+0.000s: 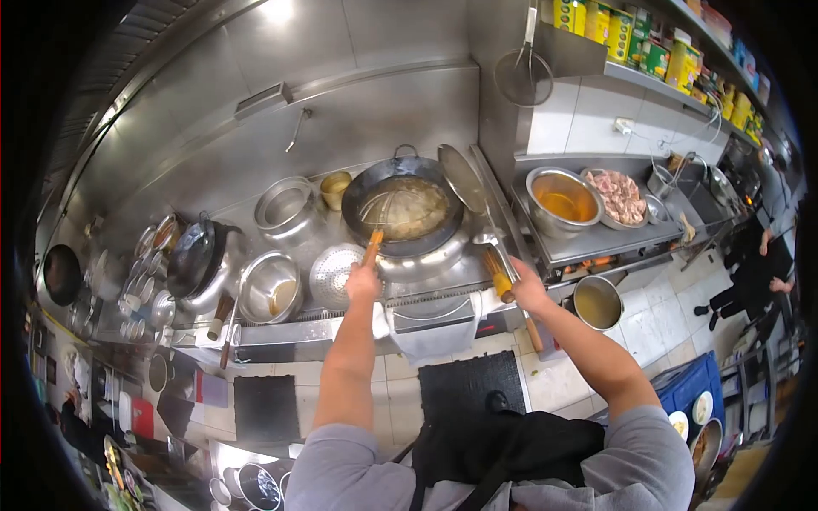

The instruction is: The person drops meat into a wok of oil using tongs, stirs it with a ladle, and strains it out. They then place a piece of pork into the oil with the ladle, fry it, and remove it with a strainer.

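Observation:
My left hand (365, 283) is closed round the wooden handle (373, 247) of a tool whose wire end reaches into the black wok (351, 198). Pale, bubbling liquid (409, 208) fills much of the wok. To the right, my right hand (527, 288) grips a long metal-handled utensil by the stove's front edge. Beside its fingers is a wooden handle (498, 277). A round strainer (463, 177) leans at the wok's right rim. Below my left hand's tool, a perforated skimmer (334, 277) lies on the stove.
Metal bowls (269, 288) stand left of the wok. At the right counter are a bowl of orange liquid (564, 201) and a bowl of raw meat (617, 198). A pot (597, 303) is lower right. Another person (754, 264) is at the far right.

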Action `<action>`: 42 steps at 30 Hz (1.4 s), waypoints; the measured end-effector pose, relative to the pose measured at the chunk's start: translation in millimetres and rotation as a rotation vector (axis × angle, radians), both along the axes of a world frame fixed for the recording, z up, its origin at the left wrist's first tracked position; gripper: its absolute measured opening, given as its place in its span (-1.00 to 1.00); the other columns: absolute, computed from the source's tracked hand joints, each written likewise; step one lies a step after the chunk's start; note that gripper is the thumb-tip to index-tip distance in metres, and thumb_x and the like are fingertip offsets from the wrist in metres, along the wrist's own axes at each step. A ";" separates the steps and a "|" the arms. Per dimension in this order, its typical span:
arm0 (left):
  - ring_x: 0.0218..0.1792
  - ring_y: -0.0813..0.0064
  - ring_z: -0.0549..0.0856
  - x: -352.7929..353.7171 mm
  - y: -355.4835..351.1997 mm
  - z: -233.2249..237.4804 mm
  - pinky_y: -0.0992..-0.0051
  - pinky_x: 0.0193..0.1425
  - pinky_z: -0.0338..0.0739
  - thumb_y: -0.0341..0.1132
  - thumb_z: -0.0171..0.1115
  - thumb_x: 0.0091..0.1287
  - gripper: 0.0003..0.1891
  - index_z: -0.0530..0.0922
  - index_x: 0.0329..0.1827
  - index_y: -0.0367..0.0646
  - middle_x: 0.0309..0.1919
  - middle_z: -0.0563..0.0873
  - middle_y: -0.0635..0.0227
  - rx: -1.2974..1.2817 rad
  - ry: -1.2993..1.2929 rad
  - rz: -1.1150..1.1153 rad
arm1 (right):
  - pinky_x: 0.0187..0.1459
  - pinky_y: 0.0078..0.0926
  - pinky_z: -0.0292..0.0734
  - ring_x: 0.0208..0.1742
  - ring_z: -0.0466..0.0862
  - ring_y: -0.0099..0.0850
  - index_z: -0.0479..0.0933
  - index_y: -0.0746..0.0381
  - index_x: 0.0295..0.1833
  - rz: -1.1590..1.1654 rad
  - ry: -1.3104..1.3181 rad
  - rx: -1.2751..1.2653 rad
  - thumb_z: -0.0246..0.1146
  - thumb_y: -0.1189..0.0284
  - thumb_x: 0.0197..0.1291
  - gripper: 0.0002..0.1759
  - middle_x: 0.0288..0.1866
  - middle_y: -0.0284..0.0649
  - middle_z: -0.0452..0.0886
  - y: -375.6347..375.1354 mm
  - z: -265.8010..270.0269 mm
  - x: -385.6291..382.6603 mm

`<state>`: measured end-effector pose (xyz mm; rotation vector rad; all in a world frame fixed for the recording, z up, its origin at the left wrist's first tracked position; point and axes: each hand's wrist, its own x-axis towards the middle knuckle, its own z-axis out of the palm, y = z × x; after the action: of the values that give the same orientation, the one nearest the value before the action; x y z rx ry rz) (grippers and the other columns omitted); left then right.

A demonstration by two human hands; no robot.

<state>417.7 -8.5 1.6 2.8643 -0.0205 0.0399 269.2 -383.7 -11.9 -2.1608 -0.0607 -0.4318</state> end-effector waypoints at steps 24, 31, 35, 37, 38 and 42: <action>0.14 0.10 0.65 -526.5 -0.4 -118.6 0.32 0.22 0.51 -0.27 0.30 0.25 -0.45 0.47 0.34 -0.11 0.11 0.67 0.02 -0.934 0.655 0.501 | -0.06 -0.37 0.57 -0.11 0.65 -0.37 0.24 0.29 0.44 0.543 0.787 0.282 0.14 0.25 0.42 -0.41 -0.05 -0.18 0.64 -1.8 -71.3 28.7; 0.12 -0.01 0.63 -584.0 23.3 -129.3 0.18 0.22 0.49 -0.20 0.19 0.26 -0.42 0.42 0.35 -0.23 0.13 0.64 -0.05 -0.672 0.753 0.579 | 0.45 -0.22 0.19 0.44 0.32 0.08 0.11 0.48 0.45 0.806 0.717 -0.574 0.30 0.41 0.20 -0.20 0.42 0.24 0.29 -16.7 -221.3 -4.4; 0.10 0.08 0.65 -568.6 12.4 -89.6 0.23 0.20 0.51 -0.18 0.23 0.30 -0.40 0.37 0.40 -0.14 0.09 0.66 0.05 -0.794 0.554 0.771 | 0.42 -0.22 0.26 0.38 0.41 0.02 0.19 0.52 0.40 0.784 0.693 -1.003 0.27 0.34 0.28 -0.28 0.38 0.16 0.38 21.1 -245.2 47.5; 0.08 0.09 0.66 -579.0 -8.8 -79.1 0.24 0.18 0.51 -0.19 0.21 0.31 -0.44 0.39 0.39 -0.09 0.06 0.68 0.10 -0.778 0.507 0.896 | 0.42 -0.23 0.27 0.38 0.42 0.01 0.20 0.52 0.40 0.953 0.696 -1.029 0.26 0.33 0.28 -0.29 0.37 0.16 0.39 50.5 -249.3 70.2; 0.08 0.09 0.66 -584.3 -26.0 -78.6 0.23 0.18 0.51 -0.18 0.20 0.31 -0.45 0.40 0.38 -0.08 0.06 0.68 0.10 -0.790 0.494 0.969 | 0.42 -0.23 0.27 0.38 0.42 0.01 0.20 0.52 0.40 1.026 0.710 -1.044 0.26 0.33 0.28 -0.29 0.37 0.15 0.39 56.9 -251.9 79.9; 0.10 0.06 0.65 -654.1 -130.1 -124.4 0.21 0.18 0.53 -0.15 0.26 0.21 -0.44 0.47 0.30 -0.06 0.05 0.68 0.04 -0.751 0.599 1.303 | 0.41 -0.23 0.28 0.36 0.43 -0.01 0.22 0.52 0.39 1.280 0.807 -1.079 0.26 0.31 0.29 -0.30 0.36 0.14 0.40 69.6 -266.1 100.8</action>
<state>-236.4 -138.6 -122.8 1.6148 1.5373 -0.4332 370.0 -314.1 -277.9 -2.5029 -1.3512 1.4764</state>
